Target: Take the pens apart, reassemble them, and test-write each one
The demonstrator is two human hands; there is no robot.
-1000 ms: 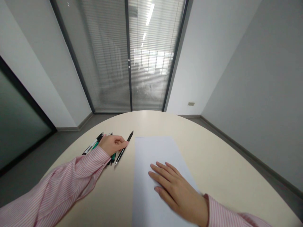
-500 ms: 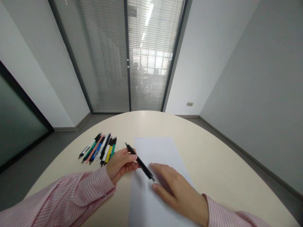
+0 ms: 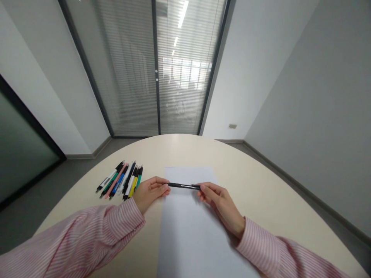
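A black pen (image 3: 183, 186) lies level between my two hands, over the upper part of a white sheet of paper (image 3: 188, 231). My left hand (image 3: 151, 192) pinches its left end between thumb and fingers. The right end is pinched by my right hand (image 3: 218, 199), above the paper's right side. Both pen tips are hidden by my fingers. Just left of my left hand lies a row of several pens (image 3: 120, 180), in black, white, green, pink, blue and yellow.
The round cream table (image 3: 261, 200) carries the paper and the pens. Its curved far edge faces a glass partition with blinds (image 3: 130, 77). Grey-white walls stand on both sides.
The black pen has turned from slanted to level. My right hand has moved up and taken hold of its right end; my left hand has shifted slightly and keeps the other end.
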